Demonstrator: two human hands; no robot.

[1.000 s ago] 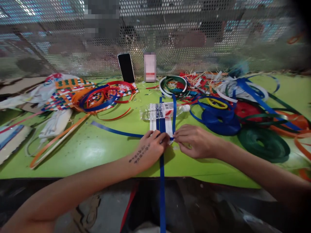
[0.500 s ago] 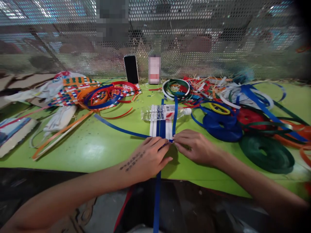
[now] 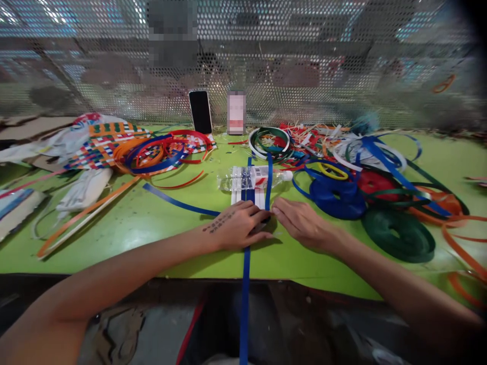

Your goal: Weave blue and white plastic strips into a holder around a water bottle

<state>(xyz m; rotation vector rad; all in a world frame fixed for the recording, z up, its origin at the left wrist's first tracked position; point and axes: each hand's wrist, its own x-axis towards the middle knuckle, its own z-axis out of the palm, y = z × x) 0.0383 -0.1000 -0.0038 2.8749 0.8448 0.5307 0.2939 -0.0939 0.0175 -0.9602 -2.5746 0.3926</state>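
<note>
Several white and blue strips point(image 3: 249, 188) lie side by side on the green table point(image 3: 144, 228), running away from me. My left hand point(image 3: 239, 226) lies flat across their near ends, fingers pressed down on them. My right hand point(image 3: 302, 223) pinches the end of a crosswise blue strip point(image 3: 178, 202) at the right edge of the bundle. One long blue strip point(image 3: 244, 294) hangs over the table's front edge towards me. A clear plastic bottle point(image 3: 253, 177) lies on its side over the far ends of the strips.
Coils of blue point(image 3: 337, 195), green point(image 3: 399, 233), red and orange strapping crowd the right side. A woven multicoloured mat point(image 3: 102, 144) and loose hoops lie at the left. A phone point(image 3: 200, 111) and a card lean against the perforated metal screen point(image 3: 304, 61) at the back.
Both hands have stayed on the strip bundle. My left hand has flattened over the strip ends and shifted slightly; the view has tilted a little.
</note>
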